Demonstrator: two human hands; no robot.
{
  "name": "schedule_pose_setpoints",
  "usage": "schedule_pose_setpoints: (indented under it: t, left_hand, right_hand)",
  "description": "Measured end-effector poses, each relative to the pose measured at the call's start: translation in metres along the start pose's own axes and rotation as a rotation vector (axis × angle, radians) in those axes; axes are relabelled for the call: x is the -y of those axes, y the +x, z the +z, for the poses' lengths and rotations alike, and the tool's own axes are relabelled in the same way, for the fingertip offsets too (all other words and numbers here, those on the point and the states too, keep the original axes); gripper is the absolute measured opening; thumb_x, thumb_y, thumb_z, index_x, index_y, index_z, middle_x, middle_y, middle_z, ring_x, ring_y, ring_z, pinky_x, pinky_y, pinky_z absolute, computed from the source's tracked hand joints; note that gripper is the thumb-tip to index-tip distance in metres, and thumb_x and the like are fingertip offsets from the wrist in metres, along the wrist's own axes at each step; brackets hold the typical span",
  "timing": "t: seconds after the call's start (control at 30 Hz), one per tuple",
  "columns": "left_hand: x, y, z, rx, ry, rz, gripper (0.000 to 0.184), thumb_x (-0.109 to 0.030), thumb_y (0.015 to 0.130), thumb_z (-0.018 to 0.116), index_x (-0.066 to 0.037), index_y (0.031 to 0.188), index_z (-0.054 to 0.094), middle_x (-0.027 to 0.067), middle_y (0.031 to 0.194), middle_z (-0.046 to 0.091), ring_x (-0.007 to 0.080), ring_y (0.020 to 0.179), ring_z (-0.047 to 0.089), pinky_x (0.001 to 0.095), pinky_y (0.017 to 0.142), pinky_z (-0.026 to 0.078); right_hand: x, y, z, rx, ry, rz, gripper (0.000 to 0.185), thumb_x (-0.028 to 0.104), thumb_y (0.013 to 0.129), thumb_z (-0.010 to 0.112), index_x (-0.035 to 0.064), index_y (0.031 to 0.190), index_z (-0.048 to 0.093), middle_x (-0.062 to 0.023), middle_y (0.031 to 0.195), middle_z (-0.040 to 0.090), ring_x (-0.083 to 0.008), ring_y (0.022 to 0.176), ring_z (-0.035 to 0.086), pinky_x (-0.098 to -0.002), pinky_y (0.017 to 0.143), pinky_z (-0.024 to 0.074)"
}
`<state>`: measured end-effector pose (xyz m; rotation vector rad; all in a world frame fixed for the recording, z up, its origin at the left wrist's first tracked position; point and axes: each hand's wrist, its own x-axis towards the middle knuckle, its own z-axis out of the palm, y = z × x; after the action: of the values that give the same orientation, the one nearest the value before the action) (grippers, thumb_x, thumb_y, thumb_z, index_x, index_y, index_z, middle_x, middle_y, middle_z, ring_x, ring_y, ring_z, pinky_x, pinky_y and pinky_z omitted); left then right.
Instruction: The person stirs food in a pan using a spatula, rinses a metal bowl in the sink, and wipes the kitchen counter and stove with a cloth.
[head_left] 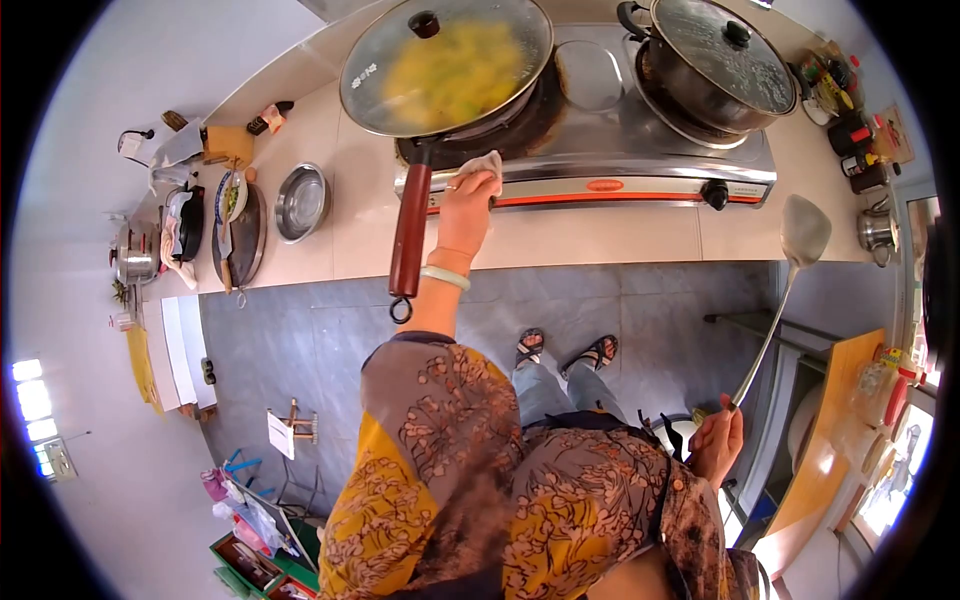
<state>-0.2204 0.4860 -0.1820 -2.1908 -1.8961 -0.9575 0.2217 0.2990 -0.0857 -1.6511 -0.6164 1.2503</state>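
My left hand [468,208], with a pale bangle at its wrist, is closed on a crumpled whitish cloth [487,165] at the front left of the gas stove [600,165]. Whether a stove knob is under those fingers I cannot tell. Just left of it, the red-brown handle of a frying pan [409,230] sticks out toward me. A glass lid [375,75] covers the pan, and yellow-green food [455,72] shows blurred through it. Low on the right, my right hand [717,442] grips the handle end of a metal spatula [805,232], its blade pointing up and away.
A lidded pot [715,75] sits on the right burner, near a black knob [714,194]. Left on the counter are a metal bowl [302,203] and a round board [253,235] with a knife. Bottles [855,165] and a kettle [878,230] line the right end.
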Motion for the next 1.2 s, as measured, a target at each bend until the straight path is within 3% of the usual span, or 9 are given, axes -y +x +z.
schedule_pose_setpoints:
  t: [0.37, 0.4, 0.57, 0.67, 0.77, 0.93, 1.2]
  left_hand:
    - [0.020, 0.003, -0.033, -0.015, -0.122, 0.008, 0.026, 0.001, 0.074, 0.060, -0.008, 0.096, 0.070, 0.0048, 0.098, 0.065, 0.0278, 0.092, 0.059, 0.0350, 0.082, 0.049]
    - [0.030, -0.003, -0.030, 0.043, -0.177, 0.046, 0.028, 0.004, 0.078, 0.058, -0.001, 0.105, 0.063, 0.0103, 0.108, 0.060, 0.0260, 0.099, 0.058, 0.0326, 0.087, 0.048]
    - [0.068, -0.026, -0.004, -0.015, -1.452, -0.783, 0.020, -0.006, 0.075, 0.063, -0.002, 0.095, 0.062, 0.0102, 0.105, 0.060, 0.0236, 0.107, 0.054, 0.0336, 0.089, 0.046]
    - [0.078, -0.040, -0.025, 0.085, -0.647, -0.428, 0.028, -0.003, 0.072, 0.062, -0.004, 0.100, 0.063, 0.0068, 0.108, 0.060, 0.0265, 0.103, 0.053, 0.0344, 0.087, 0.046]
    - [0.093, -0.053, -0.048, -0.100, 0.070, -0.138, 0.037, 0.002, 0.071, 0.059, -0.004, 0.108, 0.064, 0.0044, 0.111, 0.060, 0.0294, 0.100, 0.053, 0.0347, 0.087, 0.046]
    - [0.112, -0.044, -0.061, -0.009, 0.101, -0.115, 0.040, 0.003, 0.076, 0.052, -0.003, 0.116, 0.059, 0.0096, 0.121, 0.056, 0.0320, 0.096, 0.054, 0.0356, 0.086, 0.046]
    - [0.105, -0.024, -0.051, 0.155, 0.322, -0.240, 0.042, -0.002, 0.080, 0.052, 0.001, 0.122, 0.050, 0.0124, 0.126, 0.050, 0.0343, 0.103, 0.052, 0.0425, 0.085, 0.044]
  right_hand:
    - [-0.009, -0.037, 0.045, -0.039, -0.019, 0.011, 0.025, 0.022, 0.097, 0.049, 0.0029, 0.112, 0.055, 0.0017, 0.062, 0.047, -0.0046, 0.044, 0.043, -0.0172, 0.037, 0.0339]
    - [-0.010, -0.039, 0.049, -0.042, -0.014, 0.015, 0.025, 0.022, 0.097, 0.049, 0.0030, 0.112, 0.055, 0.0016, 0.061, 0.047, -0.0047, 0.044, 0.044, -0.0172, 0.037, 0.0339]
    - [-0.013, -0.045, 0.065, -0.055, -0.046, -0.015, 0.026, 0.024, 0.099, 0.046, 0.0031, 0.113, 0.054, 0.0022, 0.059, 0.043, -0.0039, 0.041, 0.037, -0.0188, 0.035, 0.0267]
    - [-0.008, -0.047, 0.070, -0.043, -0.074, 0.001, 0.027, 0.026, 0.097, 0.049, 0.0037, 0.111, 0.055, 0.0018, 0.059, 0.046, -0.0046, 0.042, 0.041, -0.0175, 0.037, 0.0315]
    - [-0.009, -0.047, 0.075, -0.015, -0.062, -0.007, 0.027, 0.027, 0.097, 0.050, 0.0041, 0.110, 0.055, 0.0019, 0.059, 0.047, -0.0047, 0.043, 0.043, -0.0166, 0.038, 0.0340]
    - [-0.007, -0.049, 0.081, 0.019, -0.060, -0.010, 0.026, 0.027, 0.097, 0.049, 0.0048, 0.109, 0.055, 0.0024, 0.059, 0.047, -0.0042, 0.043, 0.043, -0.0162, 0.037, 0.0335]
    - [-0.011, -0.050, 0.083, 0.055, -0.017, -0.006, 0.025, 0.027, 0.097, 0.049, 0.0059, 0.109, 0.056, 0.0022, 0.059, 0.047, -0.0047, 0.043, 0.043, -0.0173, 0.038, 0.0345]
